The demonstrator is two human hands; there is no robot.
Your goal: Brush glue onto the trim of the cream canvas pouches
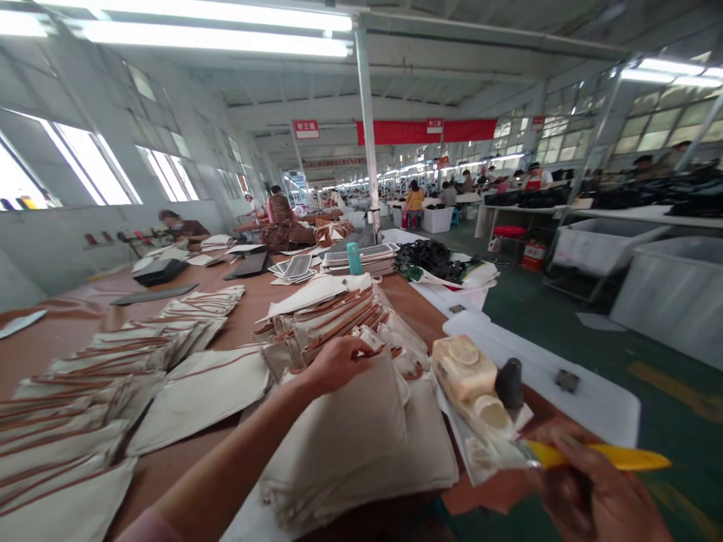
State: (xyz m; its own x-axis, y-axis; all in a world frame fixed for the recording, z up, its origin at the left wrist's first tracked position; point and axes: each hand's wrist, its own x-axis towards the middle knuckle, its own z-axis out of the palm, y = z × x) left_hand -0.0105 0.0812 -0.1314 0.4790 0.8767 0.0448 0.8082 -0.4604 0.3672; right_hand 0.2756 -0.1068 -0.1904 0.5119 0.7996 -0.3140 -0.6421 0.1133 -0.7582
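My left hand (339, 366) is closed on the top edge of a cream fabric panel (350, 421), which lies over a stack of similar panels. In my right hand (593, 478) is a paintbrush with a yellow handle (626, 456). Its bristles rest at a glue-smeared white board (480, 459), beside a crusted plastic bottle (464, 367) lying there. A dark cone-shaped object (510, 384) stands next to the bottle. Behind my left hand, brown-edged cream pieces (333, 312) are heaped.
Rows of overlapping brown-edged panels (96, 384) cover the table's left side. Farther back are a teal cylinder (354, 258), grey panels and a pile of black pieces (432, 260). White bins (672, 290) stand on the floor at right. Several people work in the distance.
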